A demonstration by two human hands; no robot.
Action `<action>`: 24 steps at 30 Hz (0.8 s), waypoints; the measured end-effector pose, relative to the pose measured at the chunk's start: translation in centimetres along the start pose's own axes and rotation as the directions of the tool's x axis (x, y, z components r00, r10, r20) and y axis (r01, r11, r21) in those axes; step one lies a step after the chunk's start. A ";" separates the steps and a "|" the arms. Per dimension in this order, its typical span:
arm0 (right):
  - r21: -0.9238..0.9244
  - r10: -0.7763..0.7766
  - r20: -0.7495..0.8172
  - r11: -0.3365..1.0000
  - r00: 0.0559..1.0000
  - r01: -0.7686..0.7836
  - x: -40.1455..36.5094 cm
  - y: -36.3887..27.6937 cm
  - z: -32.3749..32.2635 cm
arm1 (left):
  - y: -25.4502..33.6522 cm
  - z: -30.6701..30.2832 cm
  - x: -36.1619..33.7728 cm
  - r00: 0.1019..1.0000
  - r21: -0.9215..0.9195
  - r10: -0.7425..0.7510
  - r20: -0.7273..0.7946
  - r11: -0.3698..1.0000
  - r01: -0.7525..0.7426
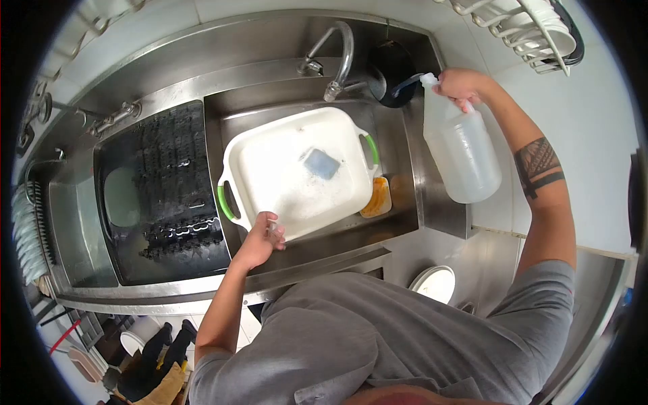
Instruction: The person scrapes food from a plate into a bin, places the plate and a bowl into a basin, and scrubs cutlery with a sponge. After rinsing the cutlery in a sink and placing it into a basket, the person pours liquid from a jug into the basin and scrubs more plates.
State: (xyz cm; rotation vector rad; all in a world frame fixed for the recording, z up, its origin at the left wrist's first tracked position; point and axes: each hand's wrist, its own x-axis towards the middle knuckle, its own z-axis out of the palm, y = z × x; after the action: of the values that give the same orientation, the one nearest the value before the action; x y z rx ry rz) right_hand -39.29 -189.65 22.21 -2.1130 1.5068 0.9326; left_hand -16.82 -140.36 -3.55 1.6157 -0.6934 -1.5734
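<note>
My right hand [460, 88] grips the handle of a translucent plastic jug [469, 158] at the right side of the sink. The jug's neck is beside a dark round pan [391, 74]. A white basin [270, 155] with green-lined handles sits in the sink, and a blue-grey sponge [321, 164] lies in it. My left hand [264, 240] is at the basin's near left edge, fingers curled around a small clear thing that I cannot make out. An orange and white item [377, 198] lies beside the basin.
A curved faucet [346, 61] hangs over the basin's back. Left of it lies a wet black ridged mat [162, 196]. White plates [435, 283] stand at the lower right. A dish rack [520, 30] is at the upper right. Another person's dark-clothed legs [158, 358] show lower left.
</note>
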 end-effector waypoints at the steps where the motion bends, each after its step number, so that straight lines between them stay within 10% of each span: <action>1: -0.018 0.018 0.005 1.000 1.000 -0.018 0.0 -0.1 -0.2 | 0.3 0.0 -0.8 0.999 -0.079 -0.040 -0.029 0.996 0.038; 7: 0.255 0.016 0.009 0.967 1.000 -0.018 -0.4 0.0 -1.4 | -1.4 -0.7 -3.2 0.998 -0.065 -0.064 -0.002 0.996 0.063; 17: 0.030 0.066 -0.240 0.998 0.968 -0.060 -7.2 -1.3 -2.6 | -4.4 -1.2 -7.1 0.985 -0.227 0.096 0.146 0.972 -0.061; 19: 0.366 0.095 -0.482 0.925 0.871 0.101 -9.5 -0.8 -1.4 | -4.4 -1.2 -7.9 0.982 -0.188 0.163 0.099 0.972 -0.142; 24: 0.453 0.194 -0.805 0.811 0.561 0.370 -13.7 -0.2 4.0 | -2.1 -1.8 -9.4 0.981 -0.223 0.147 0.128 0.968 -0.116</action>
State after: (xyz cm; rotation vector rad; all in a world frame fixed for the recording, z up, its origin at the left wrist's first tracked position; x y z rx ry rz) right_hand -43.11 -177.70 29.03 -2.1490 1.7047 -0.7078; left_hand -16.21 -131.32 0.04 1.2831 -0.6664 -1.6180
